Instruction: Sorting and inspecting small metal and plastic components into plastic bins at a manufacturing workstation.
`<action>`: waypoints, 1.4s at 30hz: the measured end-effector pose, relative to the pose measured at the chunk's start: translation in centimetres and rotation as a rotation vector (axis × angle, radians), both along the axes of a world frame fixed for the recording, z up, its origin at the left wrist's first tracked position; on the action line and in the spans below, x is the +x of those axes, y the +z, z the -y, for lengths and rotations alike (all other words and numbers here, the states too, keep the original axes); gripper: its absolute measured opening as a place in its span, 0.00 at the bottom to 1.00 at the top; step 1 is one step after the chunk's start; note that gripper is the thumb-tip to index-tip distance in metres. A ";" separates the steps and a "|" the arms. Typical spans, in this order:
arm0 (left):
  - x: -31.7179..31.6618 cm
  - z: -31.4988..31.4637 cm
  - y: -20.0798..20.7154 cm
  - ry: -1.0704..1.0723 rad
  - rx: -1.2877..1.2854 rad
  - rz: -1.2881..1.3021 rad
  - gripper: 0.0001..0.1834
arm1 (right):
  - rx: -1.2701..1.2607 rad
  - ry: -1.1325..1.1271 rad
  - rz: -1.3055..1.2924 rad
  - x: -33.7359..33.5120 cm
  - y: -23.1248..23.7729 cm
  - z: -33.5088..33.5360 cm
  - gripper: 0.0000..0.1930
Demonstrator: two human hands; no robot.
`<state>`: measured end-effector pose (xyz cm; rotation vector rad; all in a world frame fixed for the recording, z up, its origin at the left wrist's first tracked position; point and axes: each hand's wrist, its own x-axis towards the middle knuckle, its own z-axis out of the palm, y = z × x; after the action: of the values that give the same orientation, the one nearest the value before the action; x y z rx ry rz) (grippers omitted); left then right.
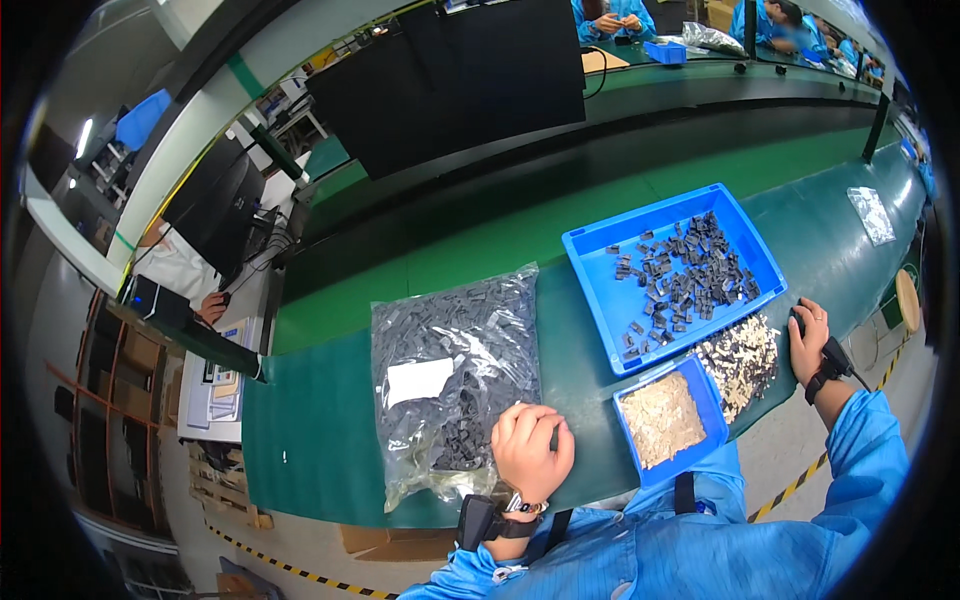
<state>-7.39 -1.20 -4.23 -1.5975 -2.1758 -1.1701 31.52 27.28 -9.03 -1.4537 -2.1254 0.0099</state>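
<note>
Resting left hand (pixel 532 452), fingers curled together, parts bag (pixel 480 350) just left of them, unable to tell if gripping; holding small black piece (pixel 797 322) in fingers of right hand (pixel 810 342), pale chips (pixel 742 365) just left; probably needing light, steady pinching.

The large blue tray (pixel 603 312) sits open and turned a little askew to me, small black pieces (pixel 705 262) strewn loose in it, thickest toward its right. Left of the tray, at my left hand (pixel 532 452), I have a clear, shiny plastic bag (pixel 455 320) lying flat, filled with dark pieces and bearing a white label (pixel 420 380). On my side of the tray, close to its near edge, a smaller blue bin (pixel 712 405) holds pale beige bits (pixel 662 418). A loose heap (pixel 742 365) of pale and dark bits spreads along the tray's near right edge.
</note>
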 end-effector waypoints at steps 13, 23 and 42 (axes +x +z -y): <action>0.1 0.1 -0.5 0.003 0.068 -0.088 0.04 | 0.051 -0.052 -0.049 -0.7 0.2 0.5 0.12; 0.3 -0.1 -0.9 0.020 0.075 -0.190 0.04 | 0.087 -0.064 -0.092 -1.0 0.7 1.4 0.12; 1.4 -1.1 -1.2 0.139 -0.125 -0.492 0.05 | -0.012 0.032 -0.132 -0.8 2.3 3.1 0.14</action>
<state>-5.95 -0.12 -5.45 -1.5468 -2.0162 -0.5344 30.73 24.14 -6.77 -1.3864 -2.0442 0.1277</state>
